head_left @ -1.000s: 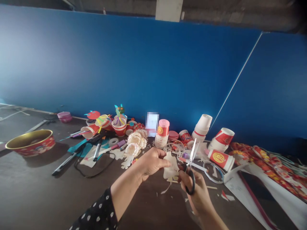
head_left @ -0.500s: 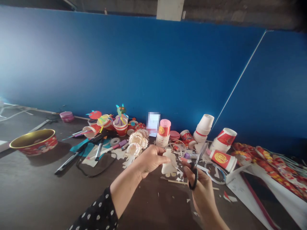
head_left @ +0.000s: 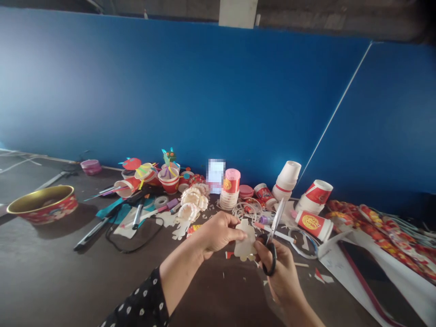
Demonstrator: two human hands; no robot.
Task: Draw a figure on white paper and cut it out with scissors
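Observation:
My left hand (head_left: 218, 232) pinches a cream paper cutout (head_left: 244, 241) with a rounded, figure-like outline by its upper left edge. My right hand (head_left: 277, 272) grips black-handled scissors (head_left: 269, 259) through the loops, with the steel blades (head_left: 276, 220) pointing up and away from me. The scissors sit against the cutout's right edge. My right fingers hide the lower part of the handles. A dark polka-dot sleeve (head_left: 143, 302) covers my left forearm near the wrist.
Paper scraps lie on the dark table (head_left: 102, 281). Behind my hands stand paper cup stacks (head_left: 229, 190) and crafted cups (head_left: 169, 179). Markers (head_left: 138, 215), tape (head_left: 161, 201) and a black cord lie left. A gold-rimmed red bowl (head_left: 42, 204) sits far left; patterned red paper (head_left: 381, 238) lies right.
The scissors have swung more upright and moved left, closer to the cutout. The cutout has shifted slightly right, and my view has shifted a little.

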